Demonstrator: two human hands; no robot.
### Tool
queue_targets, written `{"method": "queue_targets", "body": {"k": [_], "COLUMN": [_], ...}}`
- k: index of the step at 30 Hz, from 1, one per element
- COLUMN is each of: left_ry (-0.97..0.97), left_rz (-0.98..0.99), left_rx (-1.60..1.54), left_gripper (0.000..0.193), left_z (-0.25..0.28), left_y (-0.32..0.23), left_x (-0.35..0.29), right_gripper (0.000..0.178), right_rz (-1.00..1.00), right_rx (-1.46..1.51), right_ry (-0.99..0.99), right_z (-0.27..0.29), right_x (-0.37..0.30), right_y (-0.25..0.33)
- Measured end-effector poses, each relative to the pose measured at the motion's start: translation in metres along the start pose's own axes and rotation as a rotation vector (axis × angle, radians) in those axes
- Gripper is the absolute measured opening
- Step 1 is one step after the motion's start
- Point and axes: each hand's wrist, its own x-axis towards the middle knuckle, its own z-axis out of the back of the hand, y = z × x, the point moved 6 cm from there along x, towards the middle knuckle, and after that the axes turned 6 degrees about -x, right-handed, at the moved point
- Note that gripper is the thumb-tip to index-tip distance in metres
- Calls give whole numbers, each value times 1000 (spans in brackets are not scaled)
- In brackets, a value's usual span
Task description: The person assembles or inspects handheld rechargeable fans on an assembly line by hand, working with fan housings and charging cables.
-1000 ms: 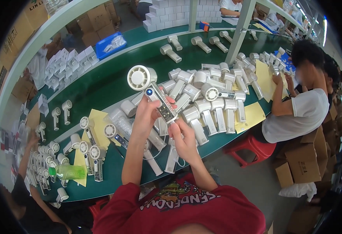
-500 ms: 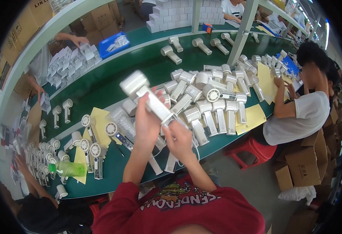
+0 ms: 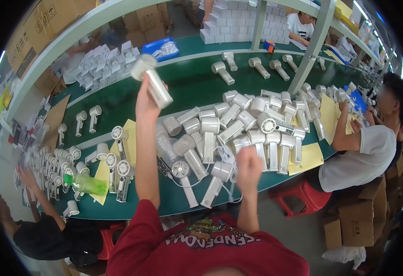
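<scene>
Left hand (image 3: 146, 102) around white fan (image 3: 157, 86), right hand (image 3: 249, 166) a blurred fist

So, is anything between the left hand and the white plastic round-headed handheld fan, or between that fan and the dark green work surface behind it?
Nothing visible: the left hand grips the white plastic round-headed handheld fan directly, and no object shows between it and the dark green work surface.

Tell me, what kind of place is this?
It's probably a factory workshop. There's a big heap of matching white handheld fans, a tall stack of small white boxes, and a person in a white shirt working farther along the same green table.
</scene>
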Motion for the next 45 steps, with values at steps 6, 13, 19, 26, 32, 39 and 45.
{"method": "queue_targets", "body": {"k": [6,13,19,26,32,39,45], "left_ry": [266,-153,-276,-302,135,419,61], "left_rz": [344,152,-28,-9,-284,66,156], "left_rx": [191,631,1349,2132,1984,2006,1659], "left_gripper": [47,48,38,35,26,54,55], "left_z": [0,109,202,206,119,40,67], "left_y": [17,3,-38,-65,39,269,258], "left_x": [-17,82,150,147,180,210,220], "right_gripper": [33,34,33,34,33,31,30], "right_rz": [-208,-269,-295,-340,-359,-472,-434], "right_rx": [213,189,201,186,221,160,112], "right_ry": [-11,23,31,-44,-143,-115,-148], "right_z": [8,7,4,18,16,34,51], "right_x": [3,1,1,5,12,13,14], "right_y": [-32,-49,-63,-88,-97,-114,-111]}}
